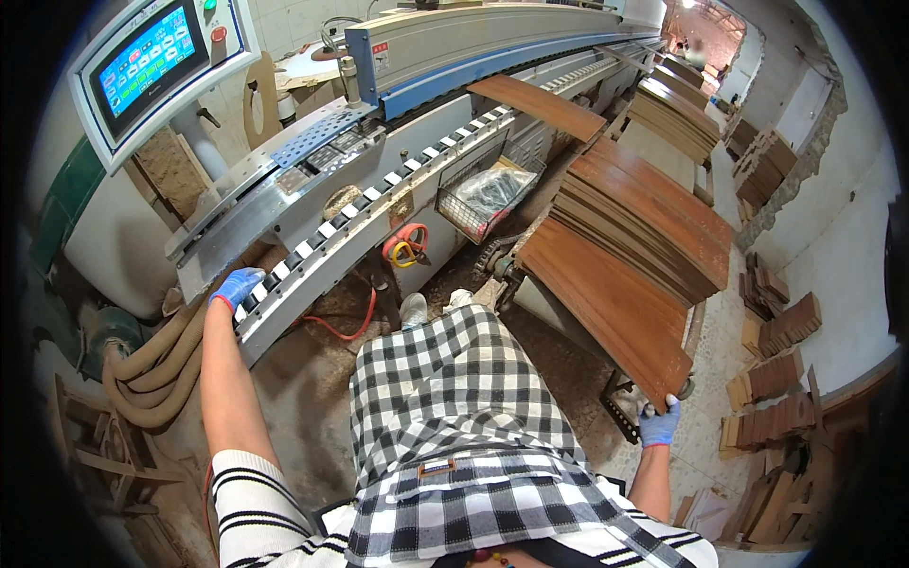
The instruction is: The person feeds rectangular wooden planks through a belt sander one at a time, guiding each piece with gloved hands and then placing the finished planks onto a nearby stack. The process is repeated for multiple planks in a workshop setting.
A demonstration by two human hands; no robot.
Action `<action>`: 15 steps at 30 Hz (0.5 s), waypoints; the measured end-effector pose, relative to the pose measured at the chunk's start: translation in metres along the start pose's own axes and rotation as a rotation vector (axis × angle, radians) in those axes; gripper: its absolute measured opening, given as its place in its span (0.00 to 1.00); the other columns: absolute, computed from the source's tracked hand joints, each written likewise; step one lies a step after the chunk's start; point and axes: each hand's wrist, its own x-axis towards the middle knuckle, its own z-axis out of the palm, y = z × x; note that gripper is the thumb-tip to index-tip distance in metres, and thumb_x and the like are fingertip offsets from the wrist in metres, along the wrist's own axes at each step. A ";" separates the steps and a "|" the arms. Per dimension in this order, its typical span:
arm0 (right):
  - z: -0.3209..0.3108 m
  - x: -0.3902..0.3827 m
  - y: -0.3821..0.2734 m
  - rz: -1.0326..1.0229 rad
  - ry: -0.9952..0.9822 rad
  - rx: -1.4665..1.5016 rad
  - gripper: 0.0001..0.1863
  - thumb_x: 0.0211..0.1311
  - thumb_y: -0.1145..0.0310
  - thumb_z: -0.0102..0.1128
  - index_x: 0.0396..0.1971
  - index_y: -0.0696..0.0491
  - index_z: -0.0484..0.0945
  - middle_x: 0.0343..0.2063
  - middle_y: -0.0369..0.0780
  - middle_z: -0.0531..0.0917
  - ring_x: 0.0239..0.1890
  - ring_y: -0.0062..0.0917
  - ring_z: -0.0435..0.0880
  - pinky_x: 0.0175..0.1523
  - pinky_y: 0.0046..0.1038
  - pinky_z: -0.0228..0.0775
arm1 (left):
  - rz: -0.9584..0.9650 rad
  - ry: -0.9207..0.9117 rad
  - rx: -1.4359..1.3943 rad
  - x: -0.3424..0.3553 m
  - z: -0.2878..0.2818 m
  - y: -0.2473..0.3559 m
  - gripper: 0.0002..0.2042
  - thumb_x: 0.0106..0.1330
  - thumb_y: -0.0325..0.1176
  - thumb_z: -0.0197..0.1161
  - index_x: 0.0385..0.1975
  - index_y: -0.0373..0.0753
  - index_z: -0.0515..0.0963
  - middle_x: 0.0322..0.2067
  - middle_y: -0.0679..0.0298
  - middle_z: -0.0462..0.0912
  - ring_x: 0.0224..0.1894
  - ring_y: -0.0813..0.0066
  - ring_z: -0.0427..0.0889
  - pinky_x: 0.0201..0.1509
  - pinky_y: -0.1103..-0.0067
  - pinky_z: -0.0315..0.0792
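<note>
My left hand (237,287), in a blue glove, rests at the near end of a roller rail (327,230) with black and white rollers, its fingers bent over the end. At the right, my right hand (660,422), also gloved in blue, grips the near corner of a brown wood-grain board (606,308). This board lies slanted against a stack of similar panels (653,213), its far end by the stack's left side. Another brown board (540,104) lies across the machine's rail farther off, with no hand on it.
A long edge-banding machine (492,47) runs away to the upper right. Its control screen (147,66) stands at upper left. Red- and yellow-handled scissors (405,246) hang below the rail beside a wire basket (488,194). Hoses (156,379) lie at left; wood offcuts (772,393) line the right wall.
</note>
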 end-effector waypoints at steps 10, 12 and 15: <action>0.052 -0.030 -0.002 -0.090 -0.294 -0.157 0.26 0.50 0.62 0.62 0.50 0.53 0.70 0.41 0.41 0.81 0.34 0.28 0.81 0.36 0.32 0.77 | -0.038 -0.029 0.041 -0.008 0.001 0.014 0.19 0.64 0.44 0.58 0.49 0.37 0.77 0.48 0.60 0.80 0.50 0.69 0.76 0.56 0.75 0.67; 0.073 -0.032 0.005 -0.122 -0.369 -0.143 0.28 0.48 0.63 0.62 0.52 0.52 0.70 0.46 0.41 0.79 0.45 0.32 0.80 0.45 0.33 0.78 | 0.006 -0.009 0.060 -0.012 0.001 0.018 0.19 0.63 0.43 0.58 0.47 0.37 0.78 0.46 0.59 0.81 0.49 0.68 0.77 0.55 0.74 0.68; 0.123 -0.036 0.014 0.056 -0.474 -0.078 0.20 0.51 0.65 0.60 0.44 0.55 0.72 0.33 0.40 0.81 0.25 0.25 0.80 0.29 0.25 0.75 | -0.032 0.001 0.081 -0.015 0.003 0.022 0.18 0.63 0.43 0.58 0.46 0.36 0.78 0.44 0.58 0.81 0.47 0.67 0.78 0.55 0.74 0.69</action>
